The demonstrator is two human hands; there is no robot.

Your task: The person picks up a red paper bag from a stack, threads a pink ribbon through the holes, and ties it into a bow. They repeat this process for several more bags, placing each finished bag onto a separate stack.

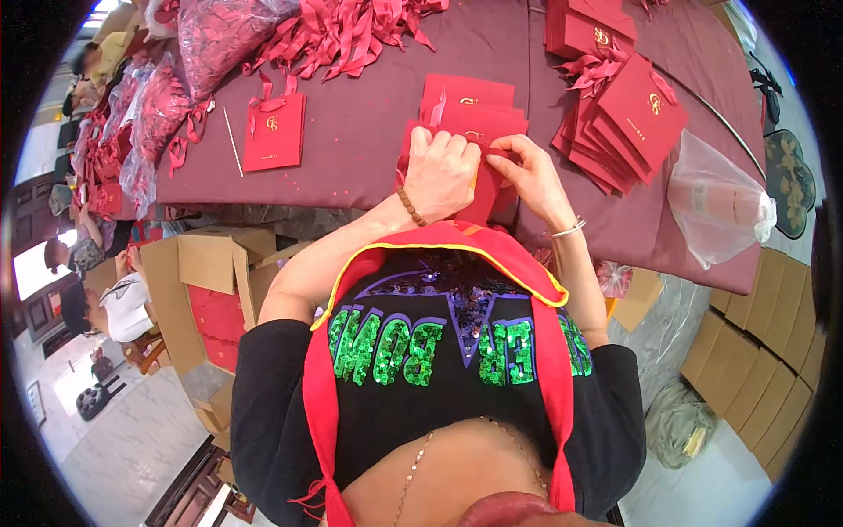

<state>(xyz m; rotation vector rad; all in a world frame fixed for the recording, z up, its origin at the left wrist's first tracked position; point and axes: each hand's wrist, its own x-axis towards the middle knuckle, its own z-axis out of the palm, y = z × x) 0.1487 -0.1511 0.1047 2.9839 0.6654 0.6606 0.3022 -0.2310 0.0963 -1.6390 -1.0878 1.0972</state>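
At the near edge of the table, both hands are at a red paper bag (pixel 479 209). My left hand (pixel 442 173) is closed, its knuckles up and its fingers curled down over the bag's upper part, so the fingertips are hidden. My right hand (pixel 532 181) pinches the bag's right edge between thumb and fingers. Just beyond them lies a small pile of red paper bags (pixel 479 94), one with a pink-red ribbon showing. Whether a ribbon is in my fingers is hidden.
A finished-looking bag (pixel 274 132) with ribbon lies left, beside a thin white stick (pixel 233 140). Loose red ribbons (pixel 347 35) are heaped behind. Fanned bags (pixel 628 123) and a clear plastic bag (pixel 720 198) lie right. Cardboard boxes (pixel 206 263) stand below left; people sit farther left.
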